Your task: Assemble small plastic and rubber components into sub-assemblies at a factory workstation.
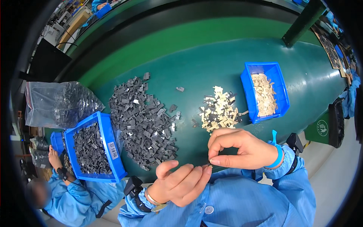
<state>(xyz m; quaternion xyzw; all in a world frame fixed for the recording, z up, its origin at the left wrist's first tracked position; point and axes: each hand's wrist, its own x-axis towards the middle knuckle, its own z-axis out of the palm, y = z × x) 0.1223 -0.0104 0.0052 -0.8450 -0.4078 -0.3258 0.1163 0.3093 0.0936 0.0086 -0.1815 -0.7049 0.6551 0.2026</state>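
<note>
My left hand (180, 184) is in front of my chest, its fingers curled together and its thumb raised. My right hand (242, 150) meets it fingertip to fingertip, thumb and forefinger pinched. A tiny dark bit shows between the fingertips, too small and covered to name. Beyond my left hand spreads a large pile of small dark grey plastic parts (140, 121). Past my right hand lies a smaller heap of cream and black little pieces (219, 109). To its right stands a blue bin (249, 92) holding cream-coloured small pieces (263, 94).
At left, a blue crate (118, 160) full of dark grey parts stands before a clear plastic bag (62, 104) of similar parts. Another person's hand (55, 159) is at the far left. A green post (304, 22) rises at the back right of the green table (181, 56).
</note>
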